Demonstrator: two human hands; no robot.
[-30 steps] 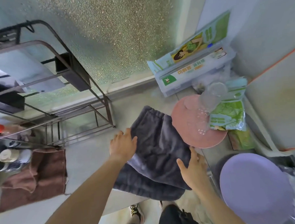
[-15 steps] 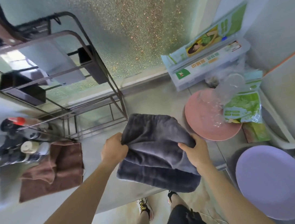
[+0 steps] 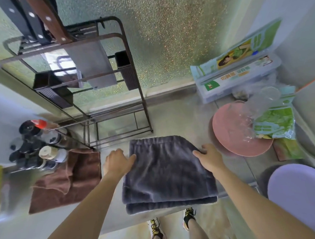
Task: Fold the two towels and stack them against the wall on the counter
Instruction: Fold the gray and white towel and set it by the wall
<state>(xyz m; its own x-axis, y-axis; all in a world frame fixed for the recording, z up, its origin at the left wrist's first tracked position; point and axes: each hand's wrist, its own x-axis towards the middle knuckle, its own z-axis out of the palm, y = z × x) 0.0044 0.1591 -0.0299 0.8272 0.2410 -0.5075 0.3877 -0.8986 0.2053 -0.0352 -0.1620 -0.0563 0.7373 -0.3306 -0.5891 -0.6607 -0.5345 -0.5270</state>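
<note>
A grey towel (image 3: 166,173) lies folded in layers on the pale counter (image 3: 180,118), its near edge hanging slightly past the counter's front. My left hand (image 3: 117,161) rests at its left edge, thumb on top of the cloth. At the right edge my right hand (image 3: 209,157) has its fingers on the fabric. A brown towel (image 3: 69,179) lies crumpled and loosely bunched to the left, untouched.
A dark metal rack (image 3: 101,82) stands against the frosted glass wall behind. Bottles and jars (image 3: 36,142) crowd the left. A pink plate (image 3: 238,132), plastic bags (image 3: 274,121) and a boxed wrap dispenser (image 3: 238,76) sit right. A lilac round lid (image 3: 301,196) is near right.
Both hands lifted the grey towel's upper layer, folded it over and laid it flat. The towel is now squared up, with a hand on each side edge.
</note>
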